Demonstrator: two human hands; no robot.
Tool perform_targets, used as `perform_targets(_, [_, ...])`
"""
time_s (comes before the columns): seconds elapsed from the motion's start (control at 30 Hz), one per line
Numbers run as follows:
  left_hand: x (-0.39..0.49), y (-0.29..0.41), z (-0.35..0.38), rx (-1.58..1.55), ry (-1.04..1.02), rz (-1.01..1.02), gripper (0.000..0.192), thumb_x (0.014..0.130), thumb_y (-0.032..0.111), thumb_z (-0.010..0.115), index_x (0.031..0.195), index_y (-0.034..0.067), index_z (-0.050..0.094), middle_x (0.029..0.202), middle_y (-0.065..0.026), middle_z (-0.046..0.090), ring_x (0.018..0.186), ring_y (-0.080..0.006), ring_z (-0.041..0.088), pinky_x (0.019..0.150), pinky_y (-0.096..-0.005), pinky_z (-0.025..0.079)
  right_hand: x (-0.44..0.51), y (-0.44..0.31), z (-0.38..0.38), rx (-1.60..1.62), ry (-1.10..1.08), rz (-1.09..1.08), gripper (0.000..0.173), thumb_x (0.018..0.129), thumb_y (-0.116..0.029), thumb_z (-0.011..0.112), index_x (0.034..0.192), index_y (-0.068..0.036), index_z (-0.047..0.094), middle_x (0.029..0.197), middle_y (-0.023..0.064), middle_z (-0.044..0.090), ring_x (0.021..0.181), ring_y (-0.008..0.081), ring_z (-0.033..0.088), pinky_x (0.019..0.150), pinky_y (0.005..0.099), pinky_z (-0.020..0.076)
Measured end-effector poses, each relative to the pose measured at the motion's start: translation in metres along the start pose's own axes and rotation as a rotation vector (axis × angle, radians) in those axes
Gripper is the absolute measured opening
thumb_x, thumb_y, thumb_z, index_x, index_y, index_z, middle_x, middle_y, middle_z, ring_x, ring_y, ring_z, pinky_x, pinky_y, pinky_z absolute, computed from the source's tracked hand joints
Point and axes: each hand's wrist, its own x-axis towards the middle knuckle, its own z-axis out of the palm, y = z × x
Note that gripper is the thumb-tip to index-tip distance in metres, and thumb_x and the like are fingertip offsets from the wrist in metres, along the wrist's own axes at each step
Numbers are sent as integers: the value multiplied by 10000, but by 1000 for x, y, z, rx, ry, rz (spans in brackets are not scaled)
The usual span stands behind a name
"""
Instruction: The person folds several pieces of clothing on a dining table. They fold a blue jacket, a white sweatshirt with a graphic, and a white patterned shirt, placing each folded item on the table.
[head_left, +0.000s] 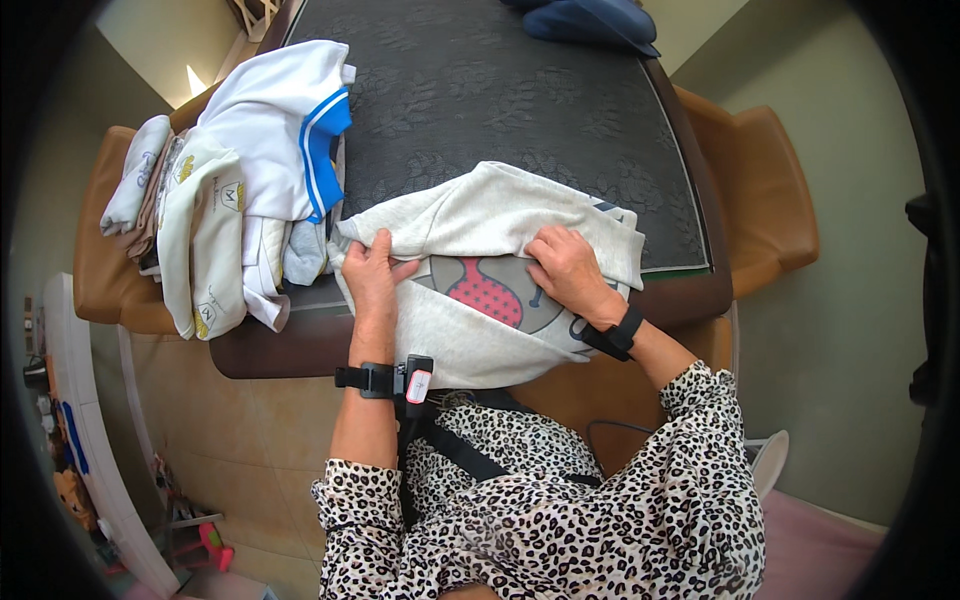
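A light grey sweatshirt (480, 217) with a printed picture in pink and darker grey lies at the table's near edge, one part folded over the print and its lower part hanging over the edge. My left hand (373, 274) grips the fabric at its left end, thumb and fingers at the folded layers. At the right, my right hand (564, 268) has its fingers curled on the edge of the upper layer, beside the print; its fingertips are partly hidden. Left of the sweatshirt lies a white shirt with a blue collar (322, 154), on top of other clothes.
The dark table (465, 97) has a patterned black cover. A cream garment (202, 247) and other folded clothes overhang its left edge. Dark blue fabric (585, 26) lies at the far end. Brown chairs stand at the left (105, 277) and right (765, 195).
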Motion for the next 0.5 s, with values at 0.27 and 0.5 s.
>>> perform_targets(0.27, [0, 1, -1, -37, -2, 8, 259, 949, 149, 541, 1103, -58, 520, 971, -119, 606, 769, -167, 636, 540, -289, 608, 12, 3, 3, 40, 64, -6, 95, 714, -19, 619, 781, -49, 558, 761, 80, 539, 756, 267, 565, 662, 365, 432])
perform_targets(0.5, [0, 1, -4, -56, 8, -7, 287, 961, 189, 536, 1123, -46, 510, 969, -122, 612, 778, -170, 644, 540, -285, 608, 5, 4, -2, 247, 23, 11, 72, 749, -38, 616, 810, -43, 579, 789, 103, 568, 755, 294, 590, 666, 384, 486])
